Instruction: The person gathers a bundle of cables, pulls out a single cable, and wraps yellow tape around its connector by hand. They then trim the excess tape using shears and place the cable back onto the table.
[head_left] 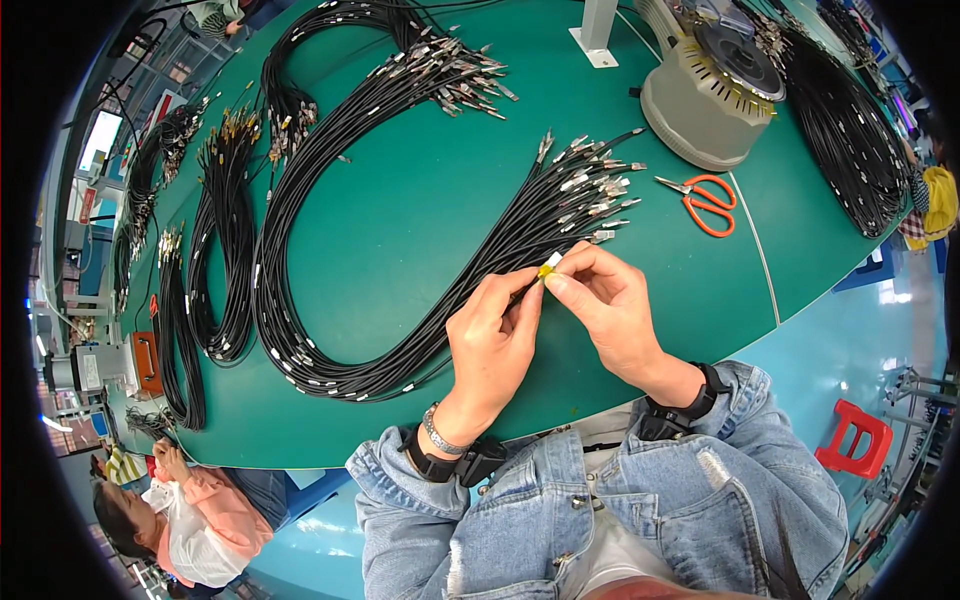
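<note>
A small white-and-yellow connector piece (549, 267) sits between the fingertips of the left hand (493, 338) and right hand (612, 312), each grip pinched narrow on it. Alongside curves a thick bundle of black, smooth-jacketed cables (320, 372), metal-tipped, with white labels too small to read. Orange-handled metal scissors (690, 189) lie near a rounded grey-beige machine (690, 112). The smooth green worktop (400, 220) spreads inside the bend, its near edge below the hands.

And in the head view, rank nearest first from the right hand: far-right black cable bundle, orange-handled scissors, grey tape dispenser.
1. Orange-handled scissors: forward right.
2. Grey tape dispenser: beyond the scissors.
3. Black cable bundle: far right.
</note>
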